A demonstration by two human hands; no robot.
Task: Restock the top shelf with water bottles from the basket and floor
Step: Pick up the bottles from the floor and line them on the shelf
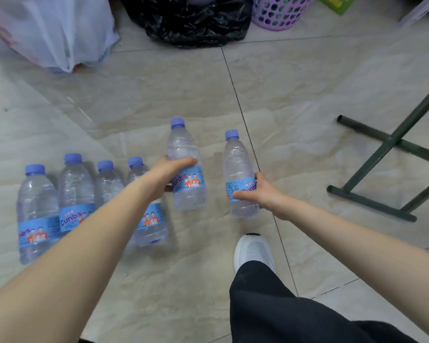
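fingers (186, 161) grip two water-filled bottles (182, 144) (236, 160)

We see clear, crinkled plastic bottles (187, 167) with glossy blue labels on a polished, marble-look tile floor (159, 90). Behind lie a shiny black plastic bag (196, 23), a perforated purple plastic basket (280, 13) and a matt painted metal frame (386, 147).

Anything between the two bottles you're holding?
No. The head view shows only bare floor tile between the left-hand bottle and the right-hand bottle.
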